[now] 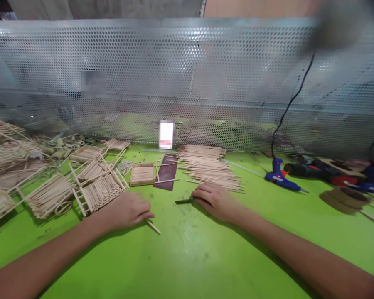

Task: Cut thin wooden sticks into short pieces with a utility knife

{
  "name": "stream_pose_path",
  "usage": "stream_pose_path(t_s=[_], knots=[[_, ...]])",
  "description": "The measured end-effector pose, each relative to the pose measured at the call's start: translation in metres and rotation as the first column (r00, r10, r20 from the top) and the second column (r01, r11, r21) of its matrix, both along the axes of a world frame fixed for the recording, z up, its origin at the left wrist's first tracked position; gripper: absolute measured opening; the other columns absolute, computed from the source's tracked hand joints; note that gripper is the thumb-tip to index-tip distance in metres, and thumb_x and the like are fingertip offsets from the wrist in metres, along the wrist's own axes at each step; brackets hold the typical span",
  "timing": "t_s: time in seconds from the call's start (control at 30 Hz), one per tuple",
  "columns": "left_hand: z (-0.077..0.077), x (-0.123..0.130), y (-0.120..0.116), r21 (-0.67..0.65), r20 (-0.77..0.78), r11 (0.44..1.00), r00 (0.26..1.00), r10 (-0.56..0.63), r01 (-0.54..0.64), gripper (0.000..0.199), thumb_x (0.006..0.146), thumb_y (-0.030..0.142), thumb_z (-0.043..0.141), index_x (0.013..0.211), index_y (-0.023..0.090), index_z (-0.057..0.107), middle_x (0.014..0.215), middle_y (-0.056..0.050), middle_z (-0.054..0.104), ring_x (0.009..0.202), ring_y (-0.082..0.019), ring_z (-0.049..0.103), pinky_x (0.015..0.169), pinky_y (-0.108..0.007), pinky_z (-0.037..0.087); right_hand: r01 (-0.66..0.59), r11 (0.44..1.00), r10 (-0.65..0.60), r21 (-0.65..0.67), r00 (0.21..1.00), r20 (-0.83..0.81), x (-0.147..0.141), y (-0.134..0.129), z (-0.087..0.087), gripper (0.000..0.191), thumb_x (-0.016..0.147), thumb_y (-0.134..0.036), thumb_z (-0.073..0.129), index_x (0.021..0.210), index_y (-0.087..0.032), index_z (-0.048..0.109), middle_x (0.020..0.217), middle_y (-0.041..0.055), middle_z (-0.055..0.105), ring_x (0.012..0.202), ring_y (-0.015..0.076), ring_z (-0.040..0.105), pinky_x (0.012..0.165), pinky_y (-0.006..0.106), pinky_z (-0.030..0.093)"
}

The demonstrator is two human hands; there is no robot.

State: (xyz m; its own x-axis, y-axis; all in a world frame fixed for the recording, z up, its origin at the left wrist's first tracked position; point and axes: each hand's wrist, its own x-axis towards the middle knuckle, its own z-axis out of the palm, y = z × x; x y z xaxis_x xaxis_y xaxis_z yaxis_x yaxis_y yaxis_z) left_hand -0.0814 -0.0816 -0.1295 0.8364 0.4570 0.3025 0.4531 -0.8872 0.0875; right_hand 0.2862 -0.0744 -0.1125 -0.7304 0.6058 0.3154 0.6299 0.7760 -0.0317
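Lime-green tabletop [180,265], 2 blue glue guns [280,179], pale tan sticks [205,164], silver dotted-mesh panel [137,62], brown sheet [166,173]

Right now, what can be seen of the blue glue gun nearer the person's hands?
The glue gun has a blue, plastic-looking body with a small red light glowing on it. It lies on the green table, right of the sticks, its nozzle pointing right and slightly toward the person. A black cord rises from its handle, and a thin, pale rod extends from its rear toward the sticks. Neither hand touches it.
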Motion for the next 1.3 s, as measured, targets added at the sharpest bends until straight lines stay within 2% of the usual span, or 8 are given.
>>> stream_pose_path(t_s=[0.27, 0.37, 0.47, 0.57, 0.8, 0.97, 1.17, 1.3], knots=[[0.011, 0.025, -0.023, -0.134, 0.033, 0.991, 0.999, -0.017, 0.021, 0.051, 0.114, 0.047, 0.038, 0.075, 0.02, 0.06, 0.067, 0.002, 0.063, 0.063, -0.017, 0.054, 0.084, -0.036, 0.044, 0.005, 1.0, -0.005, 0.002, 1.0, -0.003, 0.0, -0.003, 0.002, 0.032, 0.112, -0.031, 0.044, 0.115, -0.02, 0.074, 0.106, 0.0105, 0.075, 0.096, 0.0231, 0.068, 0.085, 0.038, 0.054], [0.014, 0.05, -0.031, -0.086, 0.033, 0.989, 0.992, -0.121, 0.123, 0.046, 0.112, 0.046, 0.044, 0.078, 0.02, 0.059, 0.07, 0.002, 0.064, 0.068, -0.017, 0.054, 0.087, -0.036, 0.041, 0.014, 1.0, -0.014, 0.018, 1.0, -0.025, 0.0, -0.003, 0.0, 0.03, 0.111, -0.031, 0.046, 0.114, -0.019, 0.073, 0.106, 0.0107, 0.075, 0.095, 0.0235, 0.068, 0.084, 0.039, 0.054], [0.011, 0.077, -0.026, 0.062, 0.042, 0.966, 0.966, -0.254, 0.251, 0.045, 0.11, 0.049, 0.05, 0.076, 0.02, 0.058, 0.074, 0.001, 0.066, 0.073, -0.018, 0.055, 0.085, -0.037, 0.04, 0.013, 0.999, -0.011, 0.04, 0.999, -0.049, 0.0, -0.004, -0.001, 0.027, 0.11, -0.029, 0.048, 0.113, -0.018, 0.072, 0.105, 0.0107, 0.075, 0.094, 0.0238, 0.068, 0.082, 0.038, 0.054], [0.009, 0.091, -0.016, 0.098, 0.017, 0.954, 0.957, -0.288, 0.285, 0.037, 0.108, 0.045, 0.056, 0.081, 0.02, 0.061, 0.085, -0.001, 0.071, 0.081, -0.019, 0.059, 0.086, -0.036, 0.04, 0.009, 0.997, -0.003, 0.074, 0.997, -0.082, 0.001, -0.005, 0.0, 0.025, 0.109, -0.026, 0.049, 0.113, -0.017, 0.071, 0.104, 0.0108, 0.075, 0.093, 0.0242, 0.068, 0.081, 0.038, 0.054], [0.029, 0.075, -0.024, -0.044, 0.004, 0.968, 0.969, -0.248, 0.248, 0.008, 0.102, 0.024, 0.061, 0.105, 0.021, 0.068, 0.098, -0.002, 0.075, 0.09, -0.019, 0.064, 0.083, -0.036, 0.043, 0.067, 0.994, -0.044, 0.091, 0.97, -0.238, 0.002, -0.003, 0.003, 0.023, 0.11, -0.029, 0.049, 0.114, -0.018, 0.068, 0.101, 0.0117, 0.075, 0.092, 0.0247, 0.069, 0.078, 0.038, 0.055], [0.024, 0.07, -0.022, 0.048, 0.033, 0.969, 0.97, -0.243, 0.241, 0.01, 0.104, 0.021, 0.06, 0.101, 0.022, 0.07, 0.097, -0.001, 0.075, 0.087, -0.019, 0.065, 0.078, -0.035, 0.043, 0.084, 0.992, -0.057, 0.096, 0.964, -0.258, 0.0, -0.007, 0.019, 0.025, 0.11, -0.029, 0.046, 0.114, -0.02, 0.068, 0.1, 0.0112, 0.074, 0.09, 0.0248, 0.069, 0.076, 0.037, 0.055], [0.014, 0.063, -0.01, 0.006, 0.111, 0.981, 0.975, -0.194, 0.194, 0.012, 0.103, 0.019, 0.061, 0.102, 0.02, 0.072, 0.099, -0.004, 0.075, 0.091, -0.019, 0.065, 0.081, -0.033, 0.047, -0.028, 1.0, 0.028, 0.003, 0.997, -0.073, -0.009, -0.037, 0.053, 0.024, 0.11, -0.028, 0.046, 0.113, -0.019, 0.069, 0.096, 0.0078, 0.075, 0.085, 0.0227, 0.069, 0.072, 0.035, 0.053], [0.013, 0.063, -0.01, -0.05, 0.149, 0.983, 0.975, -0.166, 0.175, 0.011, 0.102, 0.019, 0.062, 0.102, 0.02, 0.073, 0.101, -0.005, 0.075, 0.091, -0.02, 0.066, 0.081, -0.033, 0.05, -0.038, 0.998, 0.04, -0.041, 0.998, 0.043, -0.023, -0.065, 0.041, 0.015, 0.103, -0.02, 0.056, 0.106, -0.021, 0.071, 0.092, 0.0029, 0.075, 0.078, 0.0195, 0.067, 0.07, 0.033, 0.05]])
